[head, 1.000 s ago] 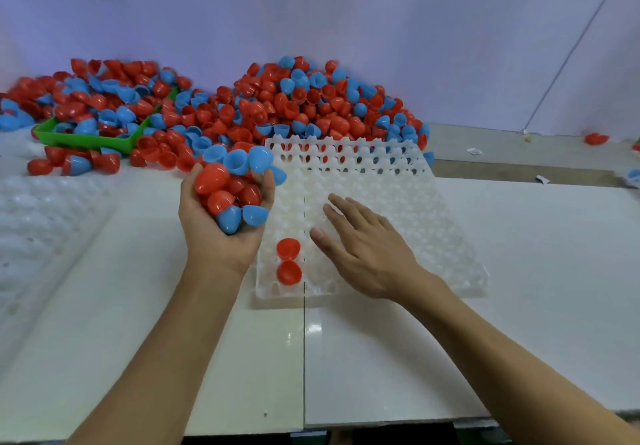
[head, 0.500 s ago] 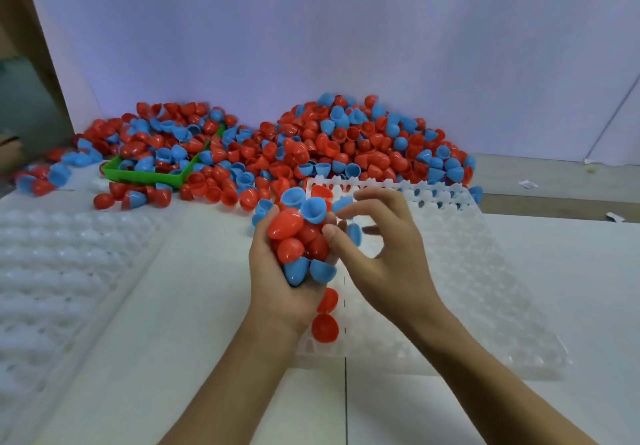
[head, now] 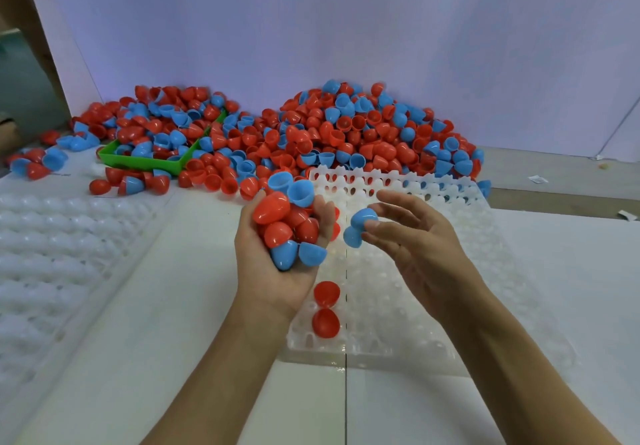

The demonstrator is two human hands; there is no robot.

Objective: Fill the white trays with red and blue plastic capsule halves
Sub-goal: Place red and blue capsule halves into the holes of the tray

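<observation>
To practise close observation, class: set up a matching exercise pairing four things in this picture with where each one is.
Things:
1. Two blue plastic capsule halves
2. Handful of red and blue plastic capsule halves
3. Two red plastic capsule halves
4. Green plastic bin

Places:
A. In the white tray's near-left pockets
B. In the left hand
C. Amid the far-left heap
D. At the right hand's fingertips

Pairs: 1-D, 2-B, 3-A, 4-C

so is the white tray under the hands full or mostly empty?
Mostly empty. The white tray shows only two red halves seated near its front left corner; the visible cells are bare. The right hand pinches blue halves above it.
</observation>
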